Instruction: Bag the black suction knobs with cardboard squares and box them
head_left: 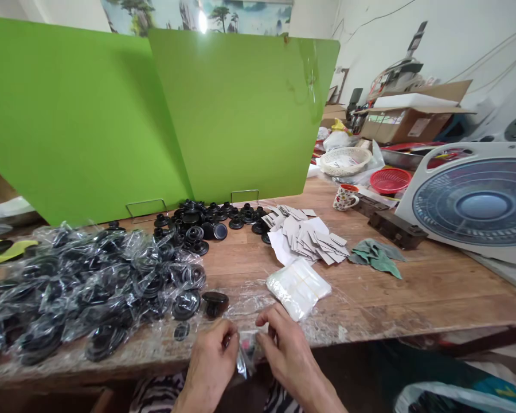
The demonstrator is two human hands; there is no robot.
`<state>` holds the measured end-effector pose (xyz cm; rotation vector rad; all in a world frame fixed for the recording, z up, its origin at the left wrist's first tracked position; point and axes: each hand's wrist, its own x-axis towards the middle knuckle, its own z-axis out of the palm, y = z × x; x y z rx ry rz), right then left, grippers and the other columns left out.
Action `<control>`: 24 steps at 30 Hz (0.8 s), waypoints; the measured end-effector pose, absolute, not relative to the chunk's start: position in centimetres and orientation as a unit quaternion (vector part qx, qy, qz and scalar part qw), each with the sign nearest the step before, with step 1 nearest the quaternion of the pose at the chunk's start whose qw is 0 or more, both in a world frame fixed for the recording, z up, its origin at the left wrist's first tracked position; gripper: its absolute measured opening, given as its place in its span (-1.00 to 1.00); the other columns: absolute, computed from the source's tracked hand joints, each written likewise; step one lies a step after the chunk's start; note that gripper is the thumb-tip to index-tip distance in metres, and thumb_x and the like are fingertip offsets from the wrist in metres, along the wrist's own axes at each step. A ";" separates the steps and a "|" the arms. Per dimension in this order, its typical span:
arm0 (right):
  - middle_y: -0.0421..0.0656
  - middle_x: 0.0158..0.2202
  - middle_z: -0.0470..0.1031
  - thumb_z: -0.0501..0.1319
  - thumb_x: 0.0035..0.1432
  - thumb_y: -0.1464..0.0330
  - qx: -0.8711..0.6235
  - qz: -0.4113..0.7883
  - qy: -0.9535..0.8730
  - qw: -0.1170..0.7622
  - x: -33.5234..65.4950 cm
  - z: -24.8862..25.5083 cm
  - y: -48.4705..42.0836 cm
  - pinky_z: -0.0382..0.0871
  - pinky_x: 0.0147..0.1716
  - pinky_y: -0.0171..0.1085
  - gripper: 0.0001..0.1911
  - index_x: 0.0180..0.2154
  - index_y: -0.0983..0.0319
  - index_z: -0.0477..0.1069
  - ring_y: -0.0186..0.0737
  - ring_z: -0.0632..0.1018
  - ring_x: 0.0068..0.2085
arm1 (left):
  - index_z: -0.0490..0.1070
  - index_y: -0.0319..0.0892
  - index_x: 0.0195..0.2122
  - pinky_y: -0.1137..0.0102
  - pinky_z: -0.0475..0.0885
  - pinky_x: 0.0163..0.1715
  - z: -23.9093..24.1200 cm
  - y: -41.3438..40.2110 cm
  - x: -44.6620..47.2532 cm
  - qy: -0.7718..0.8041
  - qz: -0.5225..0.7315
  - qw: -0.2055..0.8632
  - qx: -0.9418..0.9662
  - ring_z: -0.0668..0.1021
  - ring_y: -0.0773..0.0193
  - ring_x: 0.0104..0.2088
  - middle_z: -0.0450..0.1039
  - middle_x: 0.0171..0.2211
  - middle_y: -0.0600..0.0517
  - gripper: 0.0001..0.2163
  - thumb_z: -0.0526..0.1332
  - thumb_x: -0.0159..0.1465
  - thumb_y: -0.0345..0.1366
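Observation:
A small clear plastic bag (246, 357) hangs between my two hands at the table's front edge. My left hand (212, 358) pinches its left side between thumb and curled fingers. My right hand (287, 351) is curled at the bag's right edge, its thumb against the plastic; its other fingertips are partly hidden. A loose black knob (215, 303) with a wide round top lies just beyond my left hand. Past my right hand rests a banded stack of clear plastic bags (300, 287).
Black parts wrapped in plastic (112, 287) are heaped on the left, with loose black knobs (191, 221) behind. Grey cards (305, 235), a green cloth (376, 256), a mug (345, 198) and a fan (477, 201) stand right. Green panels (245, 115) close the back.

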<state>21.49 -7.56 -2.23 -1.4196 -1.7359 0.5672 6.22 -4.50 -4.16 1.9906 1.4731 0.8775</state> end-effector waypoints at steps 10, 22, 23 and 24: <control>-0.21 -0.44 0.44 0.20 0.01 0.39 -0.564 0.028 -0.807 0.175 20.6 -4.6 -8.9 0.16 -0.49 -0.30 -0.93 -0.39 0.19 0.32 -0.25 0.44 -0.47 | 0.41 -0.15 -0.49 0.46 0.28 -0.45 -3.1 -3.9 6.5 0.533 0.377 0.258 0.712 0.41 0.30 -0.49 0.34 -0.52 0.07 -0.91 0.11 0.04 -0.38; -0.30 -0.52 0.42 0.12 0.02 0.36 -0.509 0.500 -0.614 0.338 23.6 -3.9 -9.8 0.16 -0.53 -0.42 -0.83 -0.33 0.19 0.44 -0.39 0.35 -0.52 | 0.37 -0.18 -0.60 0.50 0.26 -0.50 -5.3 -3.4 7.3 0.511 0.339 0.359 0.704 0.40 0.33 -0.52 0.29 -0.59 0.10 -0.85 0.12 0.09 -0.37; -0.29 -0.51 0.43 0.13 0.02 0.32 -0.514 0.515 -0.581 0.365 24.4 -3.7 -9.3 0.17 -0.53 -0.41 -0.80 -0.30 0.21 0.45 -0.39 0.35 -0.52 | 0.38 -0.17 -0.59 0.50 0.27 -0.49 -5.8 -3.3 7.4 0.500 0.347 0.321 0.725 0.41 0.33 -0.52 0.30 -0.57 0.09 -0.83 0.11 0.12 -0.34; -0.27 -0.50 0.43 0.14 0.01 0.28 -0.523 0.514 -0.558 0.390 25.3 -3.3 -8.6 0.20 -0.51 -0.40 -0.77 -0.28 0.22 0.45 -0.38 0.35 -0.52 | 0.38 -0.17 -0.57 0.50 0.28 -0.48 -6.3 -3.1 7.4 0.492 0.353 0.286 0.743 0.42 0.34 -0.52 0.30 -0.56 0.08 -0.81 0.09 0.16 -0.32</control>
